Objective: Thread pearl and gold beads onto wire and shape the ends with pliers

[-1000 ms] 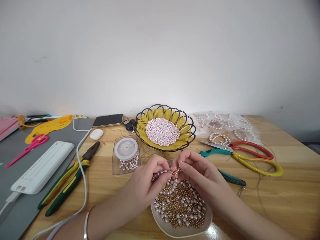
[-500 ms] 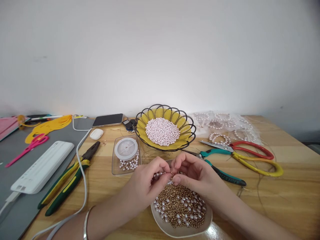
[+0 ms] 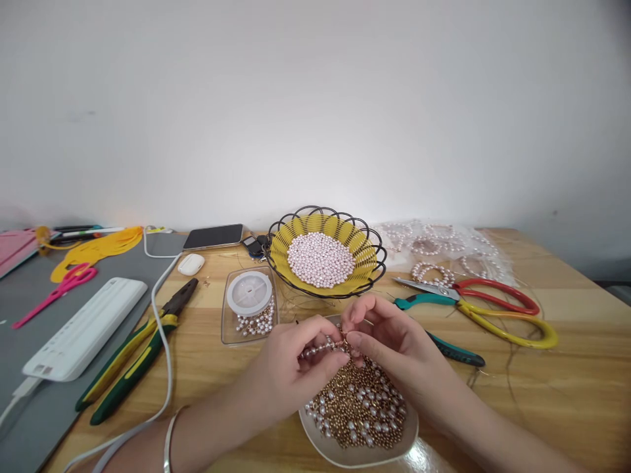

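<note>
Over a white bowl point(image 3: 315, 441) of small gold beads and pearl beads, both my hands work close together. A strand of pearl beads point(image 3: 318, 349) runs through the curled fingers of my left hand point(image 3: 290, 361). My right hand point(image 3: 389, 348) pinches the strand's end with thumb and fingers, just right of the left fingertips. Part of the strand is hidden behind the fingers. Behind the bowl stands a yellow basket with a black looped rim point(image 3: 362, 272), holding a heap of pale pearl beads point(image 3: 320, 259).
A clear box point(image 3: 225, 328) with a thread spool point(image 3: 249, 293) and beads sits left of the basket. Pliers point(image 3: 142, 355), a power bank point(image 3: 86, 328) and a white cable point(image 3: 165, 368) lie left. Scissors point(image 3: 497, 309), teal-handled pliers point(image 3: 458, 351) and beaded rings point(image 3: 434, 272) lie right.
My left fingers have loosened a little, showing more of the bead strand. My right thumb and fingertips have shifted slightly right and up along its end.
</note>
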The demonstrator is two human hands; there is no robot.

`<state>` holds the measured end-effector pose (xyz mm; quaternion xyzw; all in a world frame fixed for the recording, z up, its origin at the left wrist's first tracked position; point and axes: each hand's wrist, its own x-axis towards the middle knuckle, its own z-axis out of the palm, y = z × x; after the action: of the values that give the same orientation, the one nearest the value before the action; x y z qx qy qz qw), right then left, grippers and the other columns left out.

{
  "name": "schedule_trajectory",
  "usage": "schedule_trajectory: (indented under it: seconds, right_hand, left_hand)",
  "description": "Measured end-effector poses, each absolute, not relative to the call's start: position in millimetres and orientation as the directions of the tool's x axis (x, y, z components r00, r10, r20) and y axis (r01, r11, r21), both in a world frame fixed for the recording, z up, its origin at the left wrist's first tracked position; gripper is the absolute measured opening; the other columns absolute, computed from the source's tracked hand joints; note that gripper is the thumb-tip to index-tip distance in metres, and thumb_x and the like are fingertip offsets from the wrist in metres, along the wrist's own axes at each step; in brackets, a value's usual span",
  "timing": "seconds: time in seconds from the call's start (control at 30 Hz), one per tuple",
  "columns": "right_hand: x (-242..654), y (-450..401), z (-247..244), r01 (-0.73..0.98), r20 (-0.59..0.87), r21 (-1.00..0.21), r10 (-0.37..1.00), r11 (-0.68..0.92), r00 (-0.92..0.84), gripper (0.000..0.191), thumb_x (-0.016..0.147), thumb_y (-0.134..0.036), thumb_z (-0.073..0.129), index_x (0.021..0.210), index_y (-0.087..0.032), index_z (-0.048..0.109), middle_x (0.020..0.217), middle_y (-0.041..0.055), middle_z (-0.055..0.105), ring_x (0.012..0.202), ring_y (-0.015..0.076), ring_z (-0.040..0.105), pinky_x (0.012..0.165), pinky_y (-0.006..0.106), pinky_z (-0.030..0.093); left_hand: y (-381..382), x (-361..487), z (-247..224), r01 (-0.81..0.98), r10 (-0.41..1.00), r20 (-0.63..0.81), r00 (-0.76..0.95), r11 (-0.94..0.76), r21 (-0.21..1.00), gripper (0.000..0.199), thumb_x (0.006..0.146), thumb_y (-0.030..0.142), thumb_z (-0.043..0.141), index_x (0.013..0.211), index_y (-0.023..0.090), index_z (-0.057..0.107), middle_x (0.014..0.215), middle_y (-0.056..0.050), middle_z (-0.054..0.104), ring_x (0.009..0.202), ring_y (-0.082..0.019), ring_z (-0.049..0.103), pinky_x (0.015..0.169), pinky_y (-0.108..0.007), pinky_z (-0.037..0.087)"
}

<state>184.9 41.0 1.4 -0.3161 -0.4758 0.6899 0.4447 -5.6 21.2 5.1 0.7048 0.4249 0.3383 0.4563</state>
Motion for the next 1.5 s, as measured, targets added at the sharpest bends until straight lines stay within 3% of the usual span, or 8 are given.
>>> schedule_trajectory:
  seconds: [0.13,0.3,0.5,0.8,0.97,1.07,1.33,1.5]
  right_hand:
    - [185.2,38.1,1.7,-0.313,0.015,-0.941,0.909,-0.127,-0.416,0.020,0.088,-0.033,0.081,0.088,-0.023,0.063,0.086,-0.0025,0.061,0.065,0.0078,0.054,0.053,0.016,0.046]
    - [185.0,34.7,2.2,-0.295,0.035,-0.949,0.894,-0.110,-0.446,0.016,0.091,-0.032,0.077,0.088,-0.023,0.065,0.085,-0.0029,0.060,0.058,0.0051,0.054,0.051,0.016,0.046]
    - [185.2,33.3,2.0,-0.302,0.048,-0.947,0.885,-0.106,-0.463,0.015,0.091,-0.032,0.077,0.091,-0.024,0.065,0.085,-0.0026,0.061,0.056,0.0053,0.053,0.050,0.017,0.046]
    - [180.8,27.9,8.3,-0.383,0.067,-0.915,0.888,-0.127,-0.456,0.019,0.091,-0.030,0.078,0.086,-0.024,0.060,0.085,-0.0035,0.062,0.062,0.0059,0.055,0.050,0.014,0.045]
    - [180.8,26.3,8.7,-0.406,0.082,-0.904,0.878,-0.135,-0.472,0.019,0.094,-0.027,0.073,0.086,-0.025,0.056,0.086,-0.0037,0.062,0.063,0.0078,0.065,0.050,0.015,0.042]
    - [179.4,25.3,8.3,-0.423,0.080,-0.896,0.885,-0.137,-0.458,0.022,0.094,-0.026,0.074,0.084,-0.024,0.054,0.085,-0.0040,0.062,0.061,0.0070,0.060,0.049,0.015,0.042]
    - [176.3,21.4,9.0,-0.452,0.106,-0.888,0.917,-0.086,-0.384,0.033,0.092,-0.023,0.075,0.078,-0.024,0.046,0.080,-0.0054,0.063,0.057,0.0064,0.044,0.047,0.015,0.037]
    - [174.8,21.6,9.7,-0.464,0.122,-0.883,0.922,-0.067,-0.367,0.040,0.091,-0.022,0.077,0.075,-0.023,0.040,0.078,-0.0056,0.065,0.055,0.0055,0.041,0.045,0.015,0.033]
  left_hand:
    - [19.7,-3.8,5.2,0.250,0.914,0.048,0.402,-0.160,0.955,0.013,0.087,0.029,0.069,0.085,0.017,0.063,0.063,0.005,0.052,0.053,-0.009,0.042,0.051,-0.022,0.031]
    - [18.1,-0.4,11.3,0.158,0.924,-0.068,0.376,0.008,0.987,0.020,0.088,0.036,0.066,0.088,0.015,0.067,0.072,-0.002,0.063,0.061,-0.013,0.051,0.056,-0.025,0.036]
    - [19.2,-0.3,11.3,0.031,0.914,-0.133,0.385,0.131,0.991,0.018,0.085,0.033,0.069,0.084,0.015,0.066,0.067,0.001,0.060,0.057,-0.010,0.046,0.051,-0.022,0.034]
    - [19.8,-0.2,9.8,-0.074,0.892,-0.128,0.434,0.176,0.982,0.010,0.084,0.024,0.069,0.083,0.016,0.063,0.066,0.002,0.062,0.051,-0.008,0.054,0.053,-0.020,0.043]
    - [18.5,0.8,14.5,-0.113,0.870,-0.125,0.477,0.202,0.973,0.008,0.086,0.022,0.067,0.083,0.016,0.062,0.068,0.001,0.064,0.052,-0.008,0.054,0.053,-0.019,0.043]
    - [16.4,0.1,14.5,-0.105,0.874,-0.111,0.474,0.182,0.978,0.011,0.086,0.022,0.066,0.080,0.017,0.058,0.068,0.001,0.062,0.055,-0.009,0.054,0.054,-0.020,0.042]
    - [13.5,1.8,17.8,-0.002,0.910,0.056,0.411,-0.060,0.998,0.016,0.083,0.015,0.062,0.073,0.019,0.050,0.070,0.002,0.055,0.061,-0.011,0.046,0.056,-0.023,0.036]
    - [14.6,3.6,20.6,0.050,0.911,0.126,0.393,-0.158,0.986,0.016,0.079,0.010,0.059,0.072,0.019,0.048,0.067,0.006,0.046,0.061,-0.009,0.039,0.056,-0.021,0.032]
